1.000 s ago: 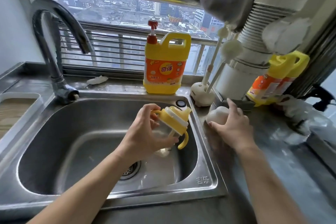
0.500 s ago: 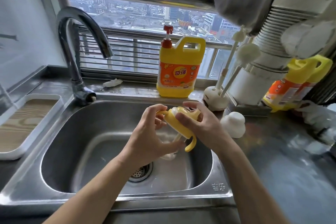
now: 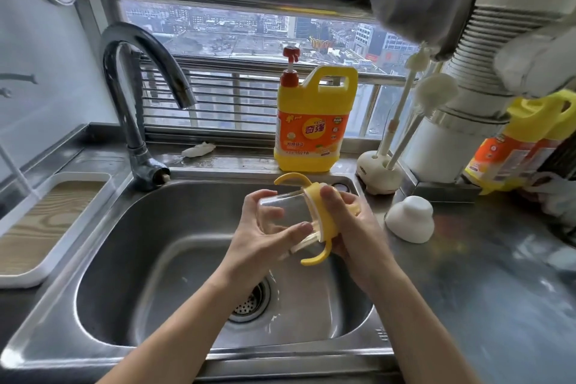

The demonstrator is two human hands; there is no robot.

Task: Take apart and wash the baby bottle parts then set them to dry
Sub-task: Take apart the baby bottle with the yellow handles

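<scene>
Over the steel sink [image 3: 131, 227] I hold a baby bottle lying on its side. My left hand [image 3: 261, 240] grips its clear body [image 3: 288, 206], with fingers wrapped underneath and the thumb on top. My right hand [image 3: 349, 227] grips the yellow collar with two curved handles [image 3: 324, 221] at the bottle's right end. A straw shows inside the clear body. The bottle's white cap [image 3: 410, 223] stands upside up on the counter to the right of the sink.
A curved tap [image 3: 140, 97] rises at the sink's back left. A yellow detergent jug [image 3: 311, 125] stands behind the sink, a white brush stand [image 3: 378, 173] beside it. More yellow jugs [image 3: 514, 146] sit at the right. A white tray [image 3: 46, 221] lies left of the sink.
My right hand left the white cap on the counter and came over to grip the yellow collar. The bottle has been tipped from upright onto its side.
</scene>
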